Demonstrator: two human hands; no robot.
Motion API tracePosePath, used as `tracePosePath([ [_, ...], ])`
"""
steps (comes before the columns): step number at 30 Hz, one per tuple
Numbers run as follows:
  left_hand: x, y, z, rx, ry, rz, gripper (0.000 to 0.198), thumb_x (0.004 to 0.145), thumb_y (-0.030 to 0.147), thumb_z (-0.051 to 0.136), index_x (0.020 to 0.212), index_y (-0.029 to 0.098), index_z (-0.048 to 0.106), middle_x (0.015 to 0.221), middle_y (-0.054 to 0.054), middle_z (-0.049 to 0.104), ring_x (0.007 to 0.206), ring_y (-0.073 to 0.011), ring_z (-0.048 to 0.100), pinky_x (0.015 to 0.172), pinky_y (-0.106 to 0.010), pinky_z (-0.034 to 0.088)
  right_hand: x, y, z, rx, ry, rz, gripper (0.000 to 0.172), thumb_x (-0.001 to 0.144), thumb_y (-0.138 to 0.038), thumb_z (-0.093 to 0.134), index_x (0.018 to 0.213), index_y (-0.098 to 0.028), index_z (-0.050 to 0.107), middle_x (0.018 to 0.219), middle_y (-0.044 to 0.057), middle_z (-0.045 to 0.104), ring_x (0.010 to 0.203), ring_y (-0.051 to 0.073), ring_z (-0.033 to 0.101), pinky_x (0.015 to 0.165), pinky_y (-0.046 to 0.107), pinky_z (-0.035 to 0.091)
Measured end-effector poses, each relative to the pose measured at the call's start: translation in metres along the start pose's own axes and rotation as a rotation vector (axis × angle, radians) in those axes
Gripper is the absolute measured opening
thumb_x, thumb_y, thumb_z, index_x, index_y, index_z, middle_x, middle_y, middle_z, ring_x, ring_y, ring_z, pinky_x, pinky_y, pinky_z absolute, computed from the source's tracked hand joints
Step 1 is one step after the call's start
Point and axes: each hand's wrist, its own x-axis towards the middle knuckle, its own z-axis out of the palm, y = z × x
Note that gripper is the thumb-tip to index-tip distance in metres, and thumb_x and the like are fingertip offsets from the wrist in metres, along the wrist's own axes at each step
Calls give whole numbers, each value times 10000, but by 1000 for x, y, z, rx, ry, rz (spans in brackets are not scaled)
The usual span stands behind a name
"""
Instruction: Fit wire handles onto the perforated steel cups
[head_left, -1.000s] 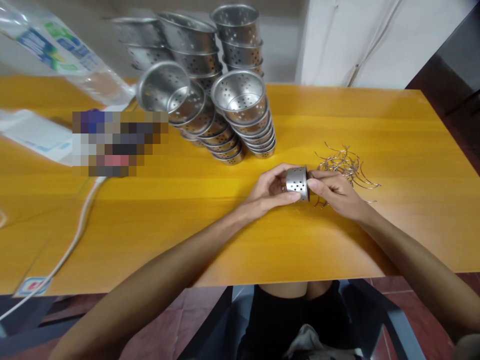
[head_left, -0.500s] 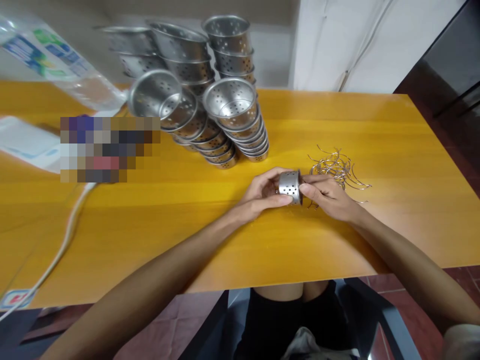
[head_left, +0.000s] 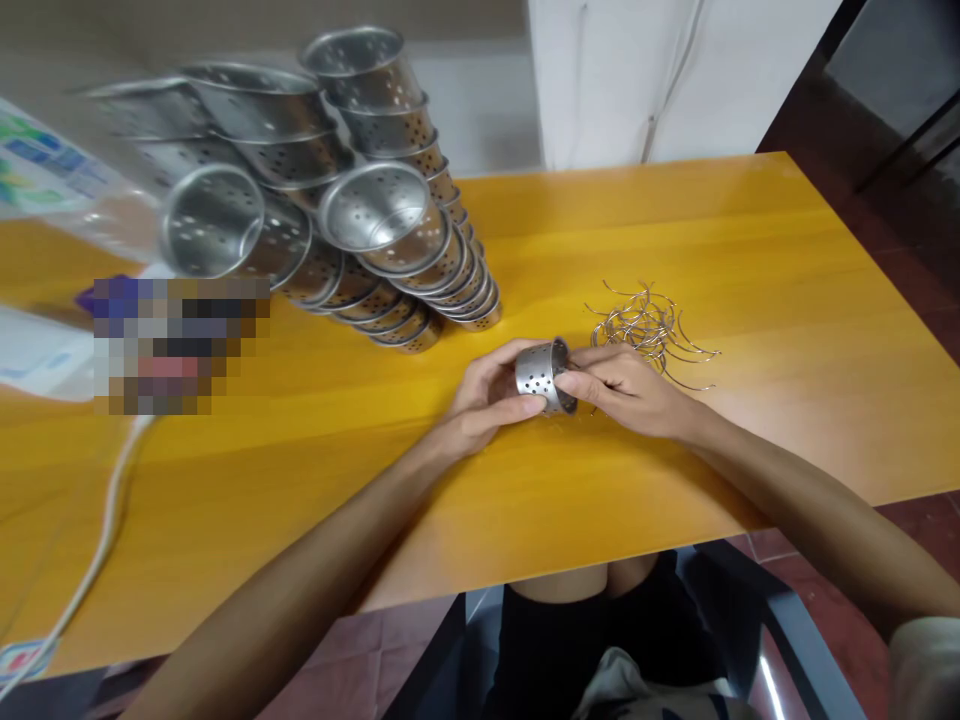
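A small perforated metal cup (head_left: 535, 373) lies on its side in the air between my hands, its rim turned to the right. My left hand (head_left: 487, 395) is wrapped round its base end, thumb along the near side. The fingers of my right hand (head_left: 626, 388) pinch the rim, the thumb on the near edge and the fingertips partly hidden behind it. Just beyond my right hand lies a tangled heap of thin curved wires (head_left: 646, 325) on the table.
Tall leaning stacks of perforated metal cups (head_left: 397, 230) stand at the back left of the yellow table (head_left: 675, 230). Left of them are a clear plastic bottle (head_left: 82, 180), a blurred-out patch and a white cable (head_left: 112, 500). A wall (head_left: 600, 80) rises behind.
The view has turned to the right, so the whole scene sits further left. The cup's rim has swung slightly towards me, showing more of its opening. Both hands keep hold of it.
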Motion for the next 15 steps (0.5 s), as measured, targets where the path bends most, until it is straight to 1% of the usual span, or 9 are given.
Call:
tracePosePath([
  [4,0,-1,-2,11,-11,-8,617,735,365,1003,1300,196,822,1130,-100,797,961,-226,737,831,-285,592,-2,0,1,28,6,7,529,1195,-458,525,737,-192,523,740,-25,501,659,82,469,633,267,359],
  [8,0,-1,-2,-5,-24,13,619,725,355,1008,1295,193,827,1142,-98,798,958,-219,733,844,-284,589,-2,-1,0,38,-5,40,554,1198,-484,505,724,-198,510,731,-23,476,664,92,468,637,274,363],
  [11,0,0,0,-13,-29,17,593,730,334,1012,1280,199,836,1146,-92,792,986,-212,731,873,-279,588,-1,-3,0,11,-20,11,536,1199,-466,512,734,-198,519,738,-23,490,660,91,455,635,275,361],
  [15,0,2,2,-36,-33,-3,571,737,334,1015,1265,206,837,1140,-92,788,982,-214,733,856,-283,595,0,-6,-1,-15,-19,-8,516,1199,-450,522,748,-200,525,739,-24,495,653,91,454,621,274,354],
])
